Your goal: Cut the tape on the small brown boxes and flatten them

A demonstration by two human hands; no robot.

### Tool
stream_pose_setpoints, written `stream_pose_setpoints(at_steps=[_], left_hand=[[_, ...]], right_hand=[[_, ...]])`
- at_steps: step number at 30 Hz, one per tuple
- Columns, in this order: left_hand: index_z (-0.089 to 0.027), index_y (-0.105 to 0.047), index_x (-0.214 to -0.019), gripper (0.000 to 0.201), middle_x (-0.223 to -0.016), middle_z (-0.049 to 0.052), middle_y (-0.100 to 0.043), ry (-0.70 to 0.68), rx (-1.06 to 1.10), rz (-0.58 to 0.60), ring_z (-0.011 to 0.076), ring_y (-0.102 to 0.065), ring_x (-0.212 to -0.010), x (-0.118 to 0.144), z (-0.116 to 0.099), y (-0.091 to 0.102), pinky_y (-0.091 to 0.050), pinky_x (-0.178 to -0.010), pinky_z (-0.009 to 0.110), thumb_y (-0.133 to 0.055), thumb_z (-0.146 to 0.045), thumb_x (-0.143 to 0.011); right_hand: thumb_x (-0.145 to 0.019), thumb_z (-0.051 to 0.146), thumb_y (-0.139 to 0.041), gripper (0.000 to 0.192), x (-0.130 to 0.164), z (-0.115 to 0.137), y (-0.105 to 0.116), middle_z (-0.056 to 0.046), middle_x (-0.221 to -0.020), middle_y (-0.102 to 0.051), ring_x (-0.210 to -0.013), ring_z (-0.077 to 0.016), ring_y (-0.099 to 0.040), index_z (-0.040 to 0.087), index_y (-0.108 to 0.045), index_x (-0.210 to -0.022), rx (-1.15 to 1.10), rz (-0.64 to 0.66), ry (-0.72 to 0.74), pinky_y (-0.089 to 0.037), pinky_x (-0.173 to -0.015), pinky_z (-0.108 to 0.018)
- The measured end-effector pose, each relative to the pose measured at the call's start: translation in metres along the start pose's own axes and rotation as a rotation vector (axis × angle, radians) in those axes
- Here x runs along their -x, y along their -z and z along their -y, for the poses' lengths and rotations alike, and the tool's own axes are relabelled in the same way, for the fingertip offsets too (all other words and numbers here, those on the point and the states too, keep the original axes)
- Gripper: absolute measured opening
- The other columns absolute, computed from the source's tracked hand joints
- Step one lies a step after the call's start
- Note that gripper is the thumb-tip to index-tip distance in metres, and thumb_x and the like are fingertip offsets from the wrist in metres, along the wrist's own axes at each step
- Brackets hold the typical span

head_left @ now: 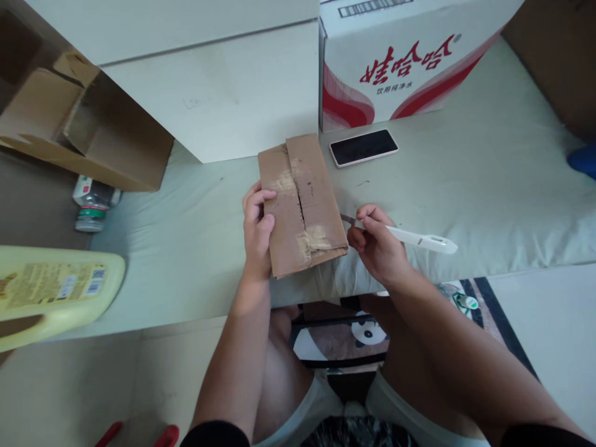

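Item: small brown carton (302, 205), taped seam up, on the mattress edge (465, 205); my left hand (257, 230) grips its side. My right hand (376, 245) pinches a white box cutter (419, 238). Behind: phone (364, 147), white case (400, 56) printed 娃哈哈 饮用纯净水.

Single head-worn camera, looking forward and steeply down from above the seated person's lap. It faces the bed (465, 186) edge at close range; both forearms enter from the bottom edge, knees directly below. No second view present.
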State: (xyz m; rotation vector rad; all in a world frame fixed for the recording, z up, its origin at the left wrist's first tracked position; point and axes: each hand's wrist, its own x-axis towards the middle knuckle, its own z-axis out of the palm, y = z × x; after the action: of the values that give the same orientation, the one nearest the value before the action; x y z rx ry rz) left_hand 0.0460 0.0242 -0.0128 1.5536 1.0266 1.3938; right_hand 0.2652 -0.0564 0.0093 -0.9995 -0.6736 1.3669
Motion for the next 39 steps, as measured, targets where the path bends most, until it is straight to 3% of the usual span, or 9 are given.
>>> stream_pose_setpoints(at_steps=[39], left_hand=[[-0.035, -0.065, -0.114, 0.046, -0.149, 0.005, -0.050, 0.003, 0.004, -0.002, 0.0368, -0.043, -0.148, -0.0008, -0.0033, -0.0014, -0.039, -0.123, 0.056, -0.066, -0.070, -0.084]], right_hand=[[-0.080, 0.044, -0.070, 0.030, 0.0006, 0.0020, -0.0017, 0.012, -0.046, -0.038, -0.045, -0.0103, -0.033, 0.027, -0.046, -0.087, -0.003, -0.007, -0.018, -0.023, -0.053, -0.028]])
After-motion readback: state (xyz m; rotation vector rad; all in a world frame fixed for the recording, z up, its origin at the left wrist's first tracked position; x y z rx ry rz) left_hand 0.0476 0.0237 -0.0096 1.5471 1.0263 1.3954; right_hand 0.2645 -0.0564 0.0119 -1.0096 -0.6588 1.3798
